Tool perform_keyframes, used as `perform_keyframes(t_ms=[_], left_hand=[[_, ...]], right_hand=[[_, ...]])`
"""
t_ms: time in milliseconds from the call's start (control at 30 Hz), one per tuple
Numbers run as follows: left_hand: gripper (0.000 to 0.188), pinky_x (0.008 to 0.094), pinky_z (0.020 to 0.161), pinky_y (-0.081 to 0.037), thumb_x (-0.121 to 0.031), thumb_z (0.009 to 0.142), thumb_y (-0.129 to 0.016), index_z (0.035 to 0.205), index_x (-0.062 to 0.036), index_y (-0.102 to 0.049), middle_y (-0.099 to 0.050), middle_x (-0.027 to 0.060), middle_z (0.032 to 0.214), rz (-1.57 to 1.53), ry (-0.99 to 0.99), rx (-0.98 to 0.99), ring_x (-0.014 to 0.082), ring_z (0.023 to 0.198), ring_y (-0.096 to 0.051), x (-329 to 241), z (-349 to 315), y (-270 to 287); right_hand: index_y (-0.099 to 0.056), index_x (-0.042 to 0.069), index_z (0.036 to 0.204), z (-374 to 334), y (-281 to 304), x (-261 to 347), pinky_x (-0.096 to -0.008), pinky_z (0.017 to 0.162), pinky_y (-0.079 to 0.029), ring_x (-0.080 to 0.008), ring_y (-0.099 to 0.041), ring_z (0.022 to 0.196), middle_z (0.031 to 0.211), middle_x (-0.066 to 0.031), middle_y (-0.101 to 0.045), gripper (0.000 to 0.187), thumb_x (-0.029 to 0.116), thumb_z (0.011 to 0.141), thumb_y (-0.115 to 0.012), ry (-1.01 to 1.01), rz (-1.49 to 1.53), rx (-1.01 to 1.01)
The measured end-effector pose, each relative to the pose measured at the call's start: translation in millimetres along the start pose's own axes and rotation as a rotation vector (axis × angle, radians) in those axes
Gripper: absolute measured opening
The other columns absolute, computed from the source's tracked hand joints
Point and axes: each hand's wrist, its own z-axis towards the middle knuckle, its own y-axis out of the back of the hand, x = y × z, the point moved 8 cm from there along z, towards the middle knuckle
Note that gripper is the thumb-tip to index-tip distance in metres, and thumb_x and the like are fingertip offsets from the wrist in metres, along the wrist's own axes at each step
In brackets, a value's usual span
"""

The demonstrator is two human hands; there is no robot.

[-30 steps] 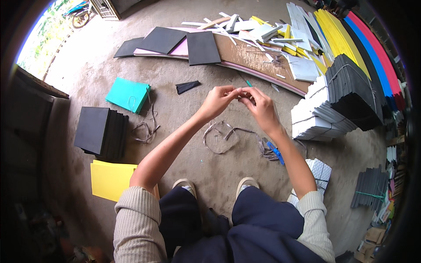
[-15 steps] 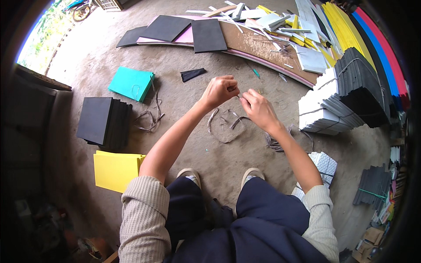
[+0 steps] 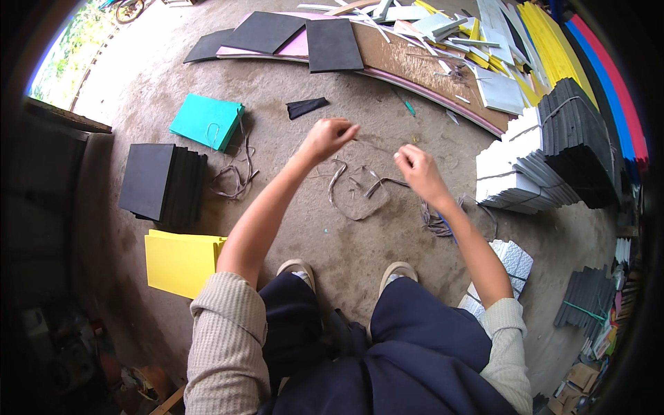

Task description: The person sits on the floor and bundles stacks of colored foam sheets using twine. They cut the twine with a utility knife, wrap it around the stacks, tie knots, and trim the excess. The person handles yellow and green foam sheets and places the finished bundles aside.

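Between my two closed hands runs a thin strand of cord (image 3: 377, 147), held above the floor. My left hand (image 3: 328, 140) pinches one end, and my right hand (image 3: 420, 170) grips the other, a short way to the right and nearer to me. Below them on the concrete lie loose grey-brown cords (image 3: 339, 187) in curved loops with a few short scraps. A bundle of similar cord (image 3: 437, 221) rests under my right forearm. What lies inside each fist is hidden.
At left are stacks of green sheets (image 3: 207, 119), black sheets (image 3: 149, 181) and yellow sheets (image 3: 181, 263). Tied white blocks (image 3: 508, 176) and black sheets (image 3: 577, 131) stand at right. Foam offcuts (image 3: 443, 31) cover a board (image 3: 415, 69) at the back. A black cloth-like strip (image 3: 306, 108) lies beyond my left hand.
My hands have drawn apart, the left moving left and the right moving right and nearer. A stretch of cord now shows between them.
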Motion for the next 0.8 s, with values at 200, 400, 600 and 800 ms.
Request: perform_keyframes(t_ms=[200, 400, 600, 800], left_hand=[[0.038, 0.0258, 0.051, -0.032, -0.036, 0.09, -0.046, 0.071, -0.0024, -0.051, -0.04, -0.0006, 0.058, -0.316, 0.303, -0.01, 0.0075, 0.056, -0.037, 72.4, -46.5, 39.9], [0.028, 0.0185, 0.053, -0.035, -0.029, 0.093, -0.042, 0.086, -0.0047, -0.053, -0.042, -0.0054, 0.068, -0.803, 0.561, 0.051, 0.004, 0.06, -0.039, 88.7, -73.8, 42.2], [0.028, 0.0303, 0.089, -0.045, -0.021, 0.093, -0.04, 0.112, -0.0006, -0.045, -0.054, 0.0078, 0.102, -1.231, 0.664, -0.014, 0.0163, 0.097, -0.054, 47.0, -46.5, 18.1], [0.037, 0.0343, 0.101, -0.035, -0.022, 0.093, -0.037, 0.123, -0.0003, -0.037, -0.045, 0.0129, 0.125, -1.242, 0.542, 0.044, 0.0214, 0.115, -0.044, 0.1, -19.5, 17.1]], right_hand=[[-0.047, 0.007, 0.071, 52.9, 63.1, -137.6, -0.0218, 0.045, -0.04, -0.0111, -0.049, 0.056, 0.058, -0.0011, -0.045, 0.022, 0.021, 0.089, -0.045, -0.523, 1.088, -0.205], [-0.038, -0.004, 0.121, 112.7, 131.7, -183.0, -0.0325, 0.078, -0.05, -0.0227, -0.054, 0.091, 0.104, -0.0183, -0.05, 0.046, 0.023, 0.087, -0.051, -0.394, 1.519, -0.581], [-0.04, -0.007, 0.121, 76.4, -18.7, -132.8, -0.029, 0.087, -0.045, -0.0218, -0.053, 0.099, 0.116, -0.0196, -0.048, 0.05, 0.021, 0.083, -0.055, -0.54, 0.851, 0.066], [-0.053, 0.001, 0.112, 43.1, -80.8, -1.2, -0.0311, 0.091, -0.038, -0.0174, -0.05, 0.106, 0.11, -0.0108, -0.056, 0.04, 0.027, 0.083, -0.057, -0.204, 0.706, 0.422]])
